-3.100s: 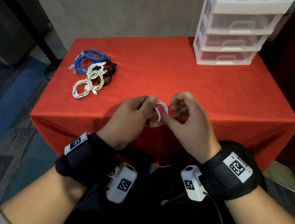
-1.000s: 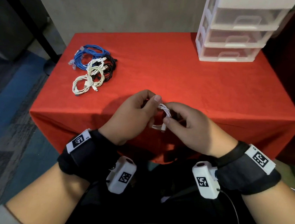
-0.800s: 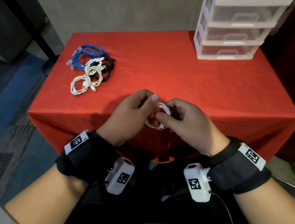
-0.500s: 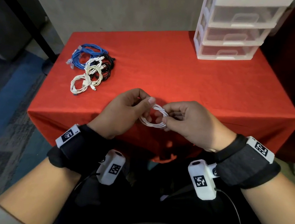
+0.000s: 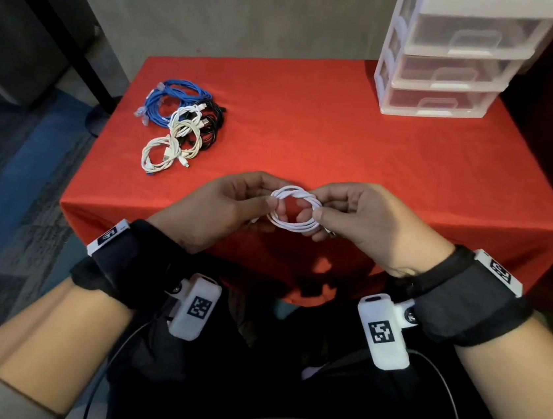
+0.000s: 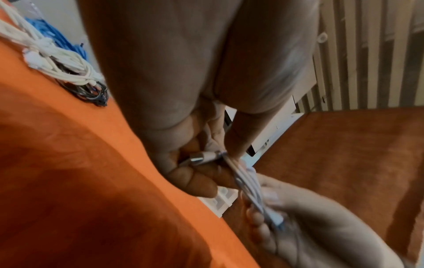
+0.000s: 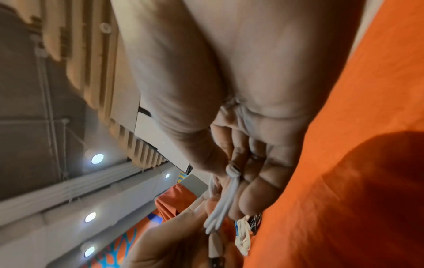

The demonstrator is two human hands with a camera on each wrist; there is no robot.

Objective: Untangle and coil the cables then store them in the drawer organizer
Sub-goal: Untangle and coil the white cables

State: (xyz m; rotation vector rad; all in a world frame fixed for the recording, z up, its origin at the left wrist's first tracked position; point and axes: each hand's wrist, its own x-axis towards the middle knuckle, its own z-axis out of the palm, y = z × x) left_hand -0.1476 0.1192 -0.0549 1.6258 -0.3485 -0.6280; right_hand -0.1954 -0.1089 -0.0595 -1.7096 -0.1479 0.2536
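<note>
A small white cable coil (image 5: 295,208) hangs over the near edge of the red table, held between both hands. My left hand (image 5: 230,207) pinches its left side with thumb and fingers, and my right hand (image 5: 353,218) pinches its right side. In the left wrist view the coil (image 6: 246,179) runs between the two hands and a metal plug (image 6: 197,157) lies in the left palm. The right wrist view shows the white strands (image 7: 226,197) under the right thumb. A pile of blue, black and white cables (image 5: 183,124) lies at the table's far left.
A white plastic drawer organizer (image 5: 457,57) with several shut clear drawers stands at the table's far right corner. The red tablecloth (image 5: 345,141) between pile and organizer is bare. Grey and blue carpet lies to the left of the table.
The loose white loops have been drawn into a flat round coil. Both hands have spread slightly apart, each now holding one side of it.
</note>
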